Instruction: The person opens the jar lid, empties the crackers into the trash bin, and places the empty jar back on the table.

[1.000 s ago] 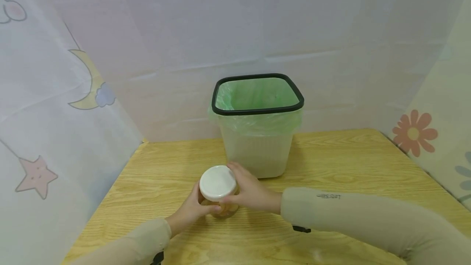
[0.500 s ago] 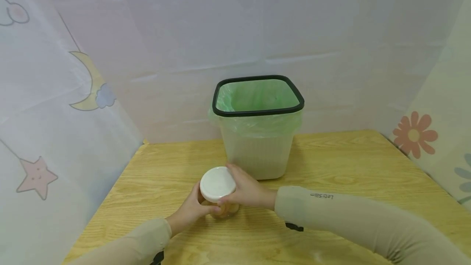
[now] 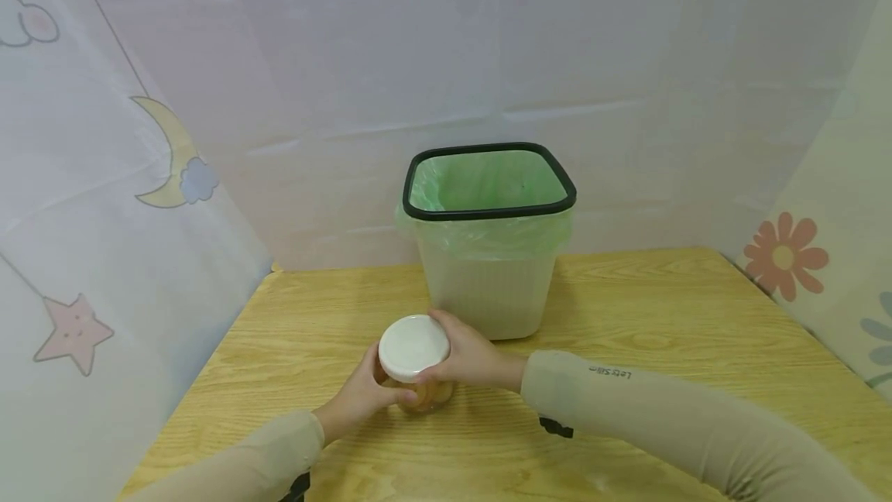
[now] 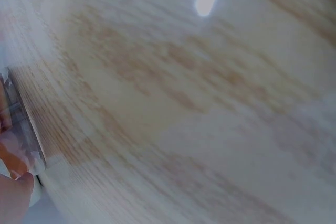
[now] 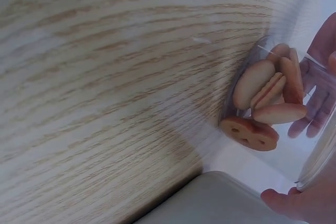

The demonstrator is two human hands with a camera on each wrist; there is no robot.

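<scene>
A clear jar [image 3: 435, 395] with a white lid [image 3: 414, 347] stands on the wooden table, in front of the bin. Several small biscuits [image 5: 268, 90] show through its wall in the right wrist view; one has holes in it. My left hand [image 3: 361, 396] grips the jar's body from the left, thumb across the front. From the other side my right hand [image 3: 474, 355] holds the lid's edge between thumb and fingers. The lid sits on the jar. Only the left thumb [image 4: 14, 198] and a bit of the jar appear at the left wrist view's edge.
Close behind the jar stands a white bin [image 3: 488, 293] with a black rim [image 3: 491, 214] and a green bag liner [image 3: 502, 177]. The wooden table [image 3: 627, 308] extends to both sides. Printed cloth [image 3: 418, 60] hangs behind and beside it.
My right wrist and forearm have shifted slightly left, while that hand stays on the lid. The left hand and the jar have hardly moved.
</scene>
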